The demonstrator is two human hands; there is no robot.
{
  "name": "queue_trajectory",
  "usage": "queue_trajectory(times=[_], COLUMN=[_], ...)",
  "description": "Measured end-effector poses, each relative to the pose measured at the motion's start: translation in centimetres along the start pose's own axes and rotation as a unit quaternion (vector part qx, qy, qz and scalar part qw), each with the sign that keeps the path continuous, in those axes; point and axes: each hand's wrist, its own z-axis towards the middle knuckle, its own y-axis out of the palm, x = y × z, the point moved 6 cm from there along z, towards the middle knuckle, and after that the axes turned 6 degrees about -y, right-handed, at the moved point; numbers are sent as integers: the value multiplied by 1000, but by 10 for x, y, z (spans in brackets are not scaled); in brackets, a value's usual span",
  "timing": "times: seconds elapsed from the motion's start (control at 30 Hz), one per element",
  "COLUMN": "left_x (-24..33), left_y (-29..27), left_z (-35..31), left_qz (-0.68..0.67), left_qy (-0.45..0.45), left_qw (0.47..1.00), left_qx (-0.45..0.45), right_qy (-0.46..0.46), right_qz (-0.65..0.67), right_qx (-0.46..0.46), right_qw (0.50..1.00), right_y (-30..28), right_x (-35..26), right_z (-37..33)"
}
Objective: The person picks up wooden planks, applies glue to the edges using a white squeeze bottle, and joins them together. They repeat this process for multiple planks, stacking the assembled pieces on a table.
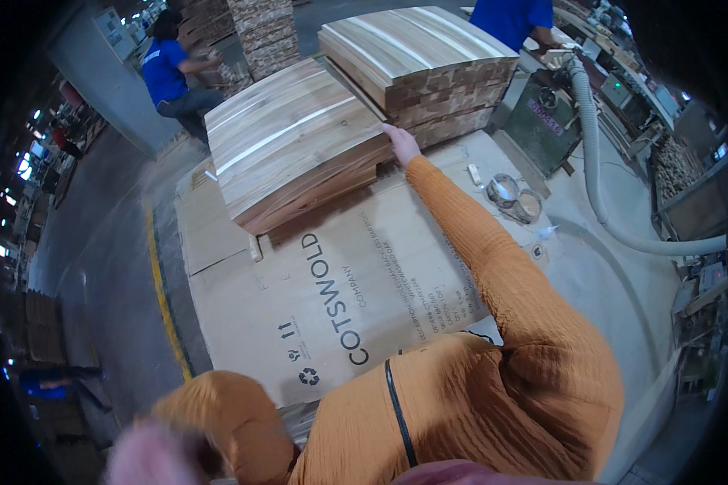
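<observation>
Touching the right end of a low wooden-board stack [295,133] at 11 o'clock, the right hand [400,144] shows no clear grip; cannot tell. Left hand [150,457], 7 o'clock: blurred, state indeterminable. Stack rests on a printed cardboard sheet [279,283]. Taller board stack [421,52] just beside it, 12 o'clock. Green machine [534,125] and pale corrugated hose [588,145], 2 o'clock. Yellow floor line [162,295], 8 o'clock. Blue-shirted worker [166,73], 10 o'clock.
</observation>
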Motion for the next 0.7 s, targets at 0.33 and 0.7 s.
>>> queue_trajectory(times=[0.33,0.7], left_x=[-199,-183], left_y=[100,104], left_z=[-439,-426], left_qz=[-45,-228], left_qy=[-907,-906], left_qw=[404,354], left_qx=[-110,-29], right_qy=[169,138], right_qz=[132,189], right_qx=[-89,-140], right_qw=[973,962], right_y=[5,11], right_x=[26,3], right_z=[8,-27])
